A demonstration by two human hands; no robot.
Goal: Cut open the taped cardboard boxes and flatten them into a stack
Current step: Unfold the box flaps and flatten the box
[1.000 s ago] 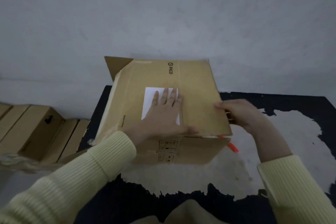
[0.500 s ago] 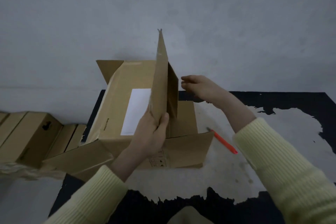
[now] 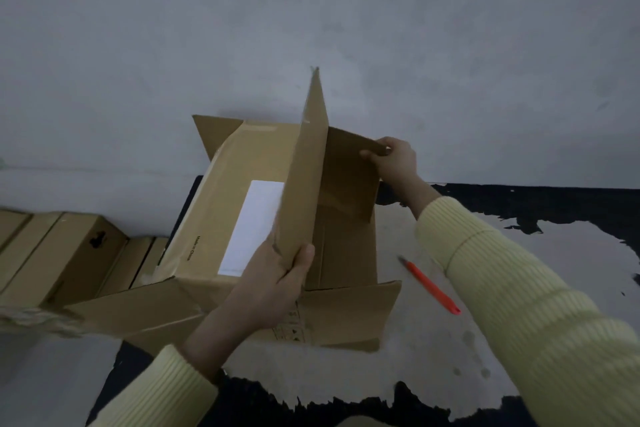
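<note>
Corrugated brown box (image 3: 207,218), left hand (image 3: 273,284), right hand (image 3: 396,159) pinching flaps (image 3: 308,166)

Pale yellow knit on the left sleeve (image 3: 166,392) and the right sleeve (image 3: 519,305), finely ribbed throughout. On the left, a snug cuff at the wrist, with a thin dark sliver just beyond it, too small to identify. On the right, a long ribbed cuff marked off from the looser arm by a seam. Bare left grip (image 3: 273,284) and right grip (image 3: 398,159).
</note>
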